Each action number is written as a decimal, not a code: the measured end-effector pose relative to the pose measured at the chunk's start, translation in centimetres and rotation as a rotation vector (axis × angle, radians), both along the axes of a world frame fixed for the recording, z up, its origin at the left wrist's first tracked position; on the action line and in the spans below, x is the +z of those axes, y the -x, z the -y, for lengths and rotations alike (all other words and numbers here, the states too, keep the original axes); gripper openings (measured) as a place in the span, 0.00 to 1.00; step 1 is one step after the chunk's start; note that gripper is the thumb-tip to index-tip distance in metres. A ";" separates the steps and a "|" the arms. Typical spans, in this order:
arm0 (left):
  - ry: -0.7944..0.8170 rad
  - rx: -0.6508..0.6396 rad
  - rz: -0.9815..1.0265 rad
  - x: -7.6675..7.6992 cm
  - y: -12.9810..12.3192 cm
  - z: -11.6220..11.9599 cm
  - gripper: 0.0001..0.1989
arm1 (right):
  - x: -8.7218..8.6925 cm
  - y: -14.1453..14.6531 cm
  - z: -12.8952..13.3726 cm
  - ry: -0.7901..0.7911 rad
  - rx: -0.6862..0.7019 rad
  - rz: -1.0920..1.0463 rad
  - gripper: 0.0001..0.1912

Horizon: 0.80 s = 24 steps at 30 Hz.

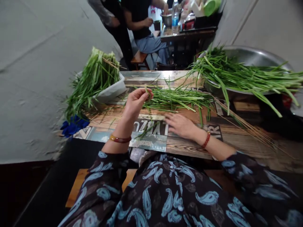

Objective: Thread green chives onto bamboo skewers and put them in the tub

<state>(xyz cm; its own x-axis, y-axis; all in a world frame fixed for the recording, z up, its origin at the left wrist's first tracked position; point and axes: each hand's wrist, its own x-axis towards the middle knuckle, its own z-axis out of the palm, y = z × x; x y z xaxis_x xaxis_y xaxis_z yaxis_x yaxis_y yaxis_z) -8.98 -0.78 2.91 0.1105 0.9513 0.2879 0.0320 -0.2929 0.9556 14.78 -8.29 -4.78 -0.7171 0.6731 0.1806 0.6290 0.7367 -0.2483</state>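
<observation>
My left hand (137, 101) is raised over the middle of the table, thumb and fingers closed round green stalks, whose pale ends stick up above the fingertips. Leafy parts hang down below it toward the tabletop. My right hand (181, 125) is low over the table, palm down, fingers apart and slightly blurred, with nothing visible in it. Just beyond both hands lies a loose pile of long green stalks (180, 98). A few loose leaves (147, 128) rest on the table between my hands.
A white bin (113, 90) heaped with greens (94, 72) stands at the left, beside a blue object (74, 126). At the right, a large metal basin (255, 56) holds more stalks. Thin sticks (251, 129) lie at the right. People (139, 25) are beyond the table.
</observation>
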 end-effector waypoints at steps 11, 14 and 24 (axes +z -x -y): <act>-0.153 0.010 -0.109 3.7 0.6 -0.4 0.06 | -0.7 14.3 2.9 -0.021 0.545 -0.065 0.28; -0.190 0.016 -0.142 4.0 -0.1 -0.3 0.06 | -1.1 14.8 -1.0 0.014 0.444 -0.063 0.24; -0.352 -0.021 -0.501 0.4 -1.4 -1.4 0.09 | 1.0 0.1 0.6 -0.108 -0.242 -0.359 0.16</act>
